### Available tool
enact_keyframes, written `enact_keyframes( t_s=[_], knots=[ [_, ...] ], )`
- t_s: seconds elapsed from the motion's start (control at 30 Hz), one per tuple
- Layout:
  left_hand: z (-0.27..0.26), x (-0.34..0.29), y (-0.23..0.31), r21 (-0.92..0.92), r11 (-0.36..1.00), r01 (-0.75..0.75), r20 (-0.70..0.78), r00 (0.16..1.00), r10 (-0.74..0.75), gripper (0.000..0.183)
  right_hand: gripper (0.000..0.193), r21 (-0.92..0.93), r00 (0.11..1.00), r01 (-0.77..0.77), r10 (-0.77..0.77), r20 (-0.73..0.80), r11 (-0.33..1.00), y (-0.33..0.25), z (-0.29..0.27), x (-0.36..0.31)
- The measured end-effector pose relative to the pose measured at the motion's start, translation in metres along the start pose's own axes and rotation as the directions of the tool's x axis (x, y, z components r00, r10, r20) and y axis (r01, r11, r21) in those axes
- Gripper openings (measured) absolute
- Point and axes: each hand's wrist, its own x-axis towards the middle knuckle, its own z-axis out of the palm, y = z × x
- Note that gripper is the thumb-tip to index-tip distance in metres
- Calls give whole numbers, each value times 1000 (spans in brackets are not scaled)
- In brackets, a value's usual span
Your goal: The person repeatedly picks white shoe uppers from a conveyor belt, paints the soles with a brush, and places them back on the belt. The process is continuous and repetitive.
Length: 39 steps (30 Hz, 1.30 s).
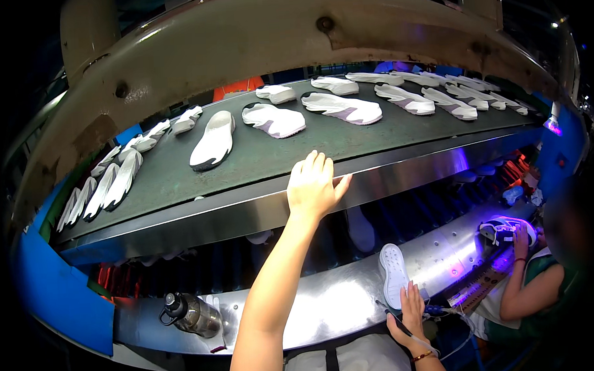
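Note:
My left hand [314, 188] is stretched forward over the metal rail at the front of the upper green belt [171, 178], its fingers extended and holding nothing. Ahead of it, pale shoe pieces with black and grey parts, such as this one [343, 108], lie spread over the belt. Down on the lower steel ledge [316, 310], a white shoe sole [394, 274] lies beside my right hand [412, 316]. A thin dark pen-shaped tool [397, 321] sits between that hand's thumb and palm, the other fingers straight. Whether those fingers touch the sole, I cannot tell.
A dark bottle [193, 316] stands on the ledge at the left. Below the belt, rollers carry another pale sole [360, 229]. To the right, a co-worker's hand [521, 242] holds a shoe [501, 231] under violet light. A beige frame [238, 42] arches over the belt.

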Motion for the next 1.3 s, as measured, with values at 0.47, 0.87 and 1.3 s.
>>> enact_keyframes(
  t_s=[0.47,0.87,1.3],
  knots=[
    [-2,-14,10,26,1000,6,-62,998,-4,31,66,6,1000,-16,16,23,1000,8,3,-1],
    [3,-20,17,102,993,53,-91,995,-43,28,65,65,998,-36,32,60,997,9,14,2],
    [1,-17,23,41,997,62,-90,994,-59,28,65,71,997,-28,23,67,997,15,15,0]
  ],
)
